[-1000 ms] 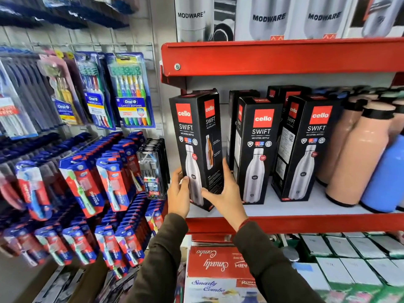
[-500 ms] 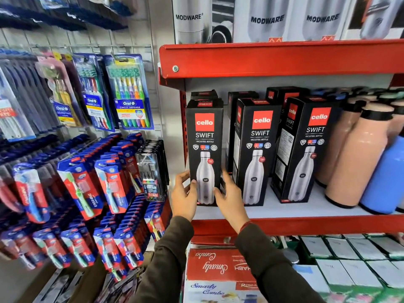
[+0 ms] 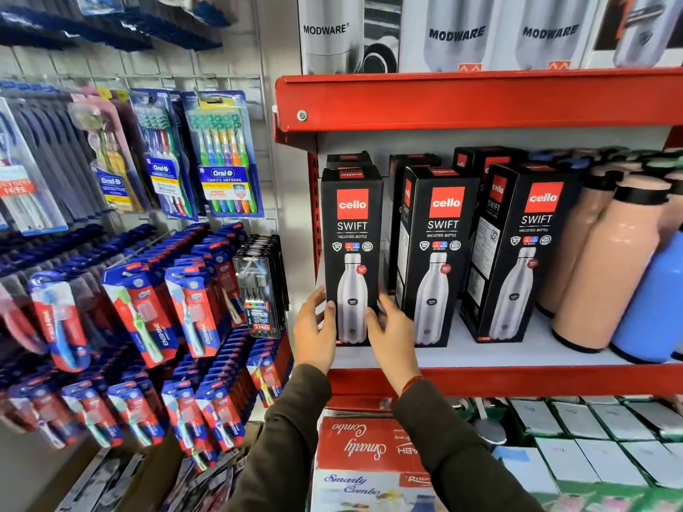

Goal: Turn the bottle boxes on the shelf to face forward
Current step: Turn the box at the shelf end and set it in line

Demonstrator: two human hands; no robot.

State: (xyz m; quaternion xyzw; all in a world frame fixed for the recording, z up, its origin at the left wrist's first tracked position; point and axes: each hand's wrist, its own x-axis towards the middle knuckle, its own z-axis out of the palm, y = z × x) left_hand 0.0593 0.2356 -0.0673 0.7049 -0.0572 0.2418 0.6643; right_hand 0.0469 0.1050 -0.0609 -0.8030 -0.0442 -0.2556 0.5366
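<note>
Both hands bracket the leftmost bottle box (image 3: 352, 253) low down, left hand (image 3: 314, 332) and right hand (image 3: 392, 332) pressed flat to its sides, squaring it upright at the shelf (image 3: 480, 354) front, label facing forward.

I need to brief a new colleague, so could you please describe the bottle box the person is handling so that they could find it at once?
Find the red shelf with black Cello Swift boxes beside peach bottles. The box is the leftmost of the front three, against the shelf's left upright. Unlike its neighbours, it faces squarely forward, with the left hand and right hand at its lower edges.
</note>
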